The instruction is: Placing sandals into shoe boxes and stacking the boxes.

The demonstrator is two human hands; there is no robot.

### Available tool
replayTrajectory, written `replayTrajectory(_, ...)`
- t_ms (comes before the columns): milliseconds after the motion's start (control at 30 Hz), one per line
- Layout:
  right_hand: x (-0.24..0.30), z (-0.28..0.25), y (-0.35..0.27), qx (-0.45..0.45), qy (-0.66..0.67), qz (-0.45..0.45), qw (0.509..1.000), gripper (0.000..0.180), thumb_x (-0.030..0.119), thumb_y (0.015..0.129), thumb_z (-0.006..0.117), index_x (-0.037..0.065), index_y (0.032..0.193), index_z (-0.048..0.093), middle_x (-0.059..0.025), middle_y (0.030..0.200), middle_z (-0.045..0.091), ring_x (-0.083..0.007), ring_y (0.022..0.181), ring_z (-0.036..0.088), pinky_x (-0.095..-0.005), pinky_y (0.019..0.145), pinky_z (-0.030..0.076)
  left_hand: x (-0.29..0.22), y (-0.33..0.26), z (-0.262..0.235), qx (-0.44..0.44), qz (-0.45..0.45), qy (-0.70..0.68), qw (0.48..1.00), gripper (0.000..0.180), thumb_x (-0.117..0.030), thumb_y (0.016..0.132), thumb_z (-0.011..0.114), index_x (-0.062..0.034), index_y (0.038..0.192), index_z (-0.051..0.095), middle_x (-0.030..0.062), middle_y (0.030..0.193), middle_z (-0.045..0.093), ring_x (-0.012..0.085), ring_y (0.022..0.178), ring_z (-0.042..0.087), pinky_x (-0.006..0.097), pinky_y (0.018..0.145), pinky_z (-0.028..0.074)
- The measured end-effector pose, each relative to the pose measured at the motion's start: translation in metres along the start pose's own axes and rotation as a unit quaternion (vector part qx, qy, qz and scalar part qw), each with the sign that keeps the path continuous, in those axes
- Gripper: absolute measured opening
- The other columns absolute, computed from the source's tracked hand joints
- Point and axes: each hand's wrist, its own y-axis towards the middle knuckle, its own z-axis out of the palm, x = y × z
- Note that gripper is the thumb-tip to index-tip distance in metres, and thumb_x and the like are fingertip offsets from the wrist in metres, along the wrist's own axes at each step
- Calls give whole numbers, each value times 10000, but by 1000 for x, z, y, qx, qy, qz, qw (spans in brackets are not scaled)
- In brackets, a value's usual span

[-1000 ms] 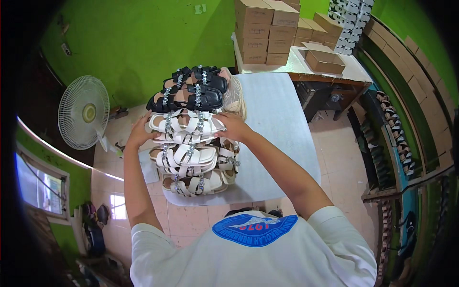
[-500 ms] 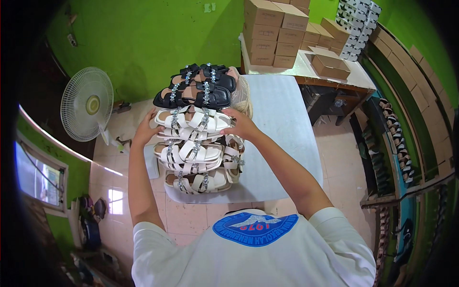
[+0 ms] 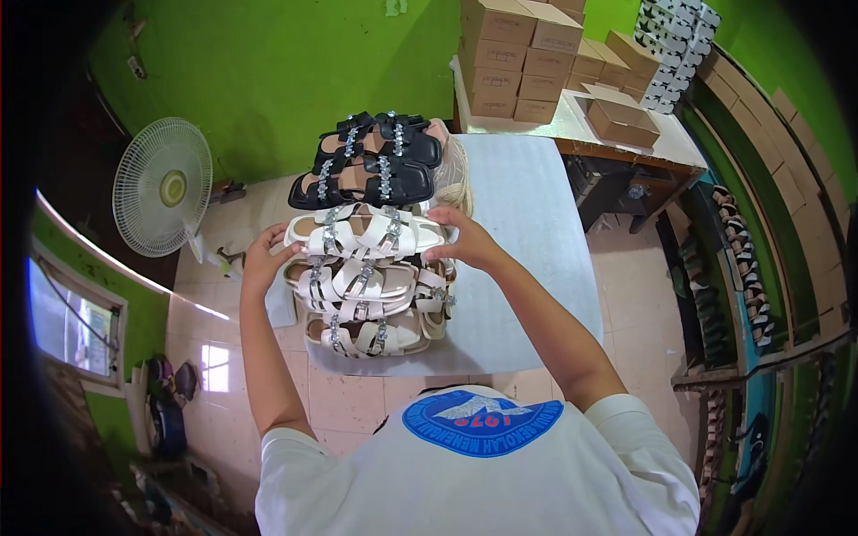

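A white sandal pair with jewelled straps is clasped end to end between my two hands. My left hand closes on its left end, and my right hand has fingers and thumb around its right end. Just nearer lie more white sandals in a heap, with another white pair at the near side and one turned crosswise on the right. Beyond the held pair, black sandals with similar jewelled straps are stacked.
Everything rests on a pale table. Beside the black sandals is a beige bundle, partly hidden. A white fan stands at left. Brown cartons fill a desk at the back right, and shoe racks line the right wall.
Both hands have drawn the held white sandals slightly toward me, away from the black ones. The pair looks raised and stands out more from the stack.
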Motion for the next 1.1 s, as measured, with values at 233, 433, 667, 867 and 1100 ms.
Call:
replayTrajectory(233,-13,-3,-4,11,-129,-63,990,727,188,556,825,36,1186,496,-101,1204,502,-235,1129,462,-332,983,341,-6,-5,13,15,27,21,999,837,-211,561,794,-35,1289,421,123,1221,513,221,1134,473,329,978,335)
replayTrajectory(433,-19,-10,-7,9,-87,-60,994,716,182,547,821,53,1174,501,-95,1180,520,-235,1123,465,-332,971,351,-22,0,11,22,61,185,981,860,-322,520,795,-94,1273,446,133,1302,432,282,1229,381,357,1024,287)
replayTrajectory(667,-10,-67,-51,-47,-132,-79,987,708,189,536,824,108,1162,503,-64,1211,516,-295,1192,407,-425,1035,247,-98,-19,63,-47,166,369,913,841,-363,438,812,-157,1195,506,99,1370,337,367,1293,238,552,1045,116)
replayTrajectory(867,-10,-181,-132,-144,-248,-103,952,673,194,560,811,164,1151,490,-31,1249,506,-306,1248,351,-530,1064,112,-179,-15,183,-45,286,391,873,803,-319,439,825,-114,1149,510,104,1393,289,360,1301,206,557,1044,107)
replayTrajectory(1100,-19,-339,-264,-201,-359,-26,911,672,192,550,814,167,1144,501,-6,1267,494,-295,1263,329,-548,1060,103,-258,-16,378,39,318,350,880,776,-287,417,845,-103,1094,513,107,1392,273,348,1305,194,567,1048,84)
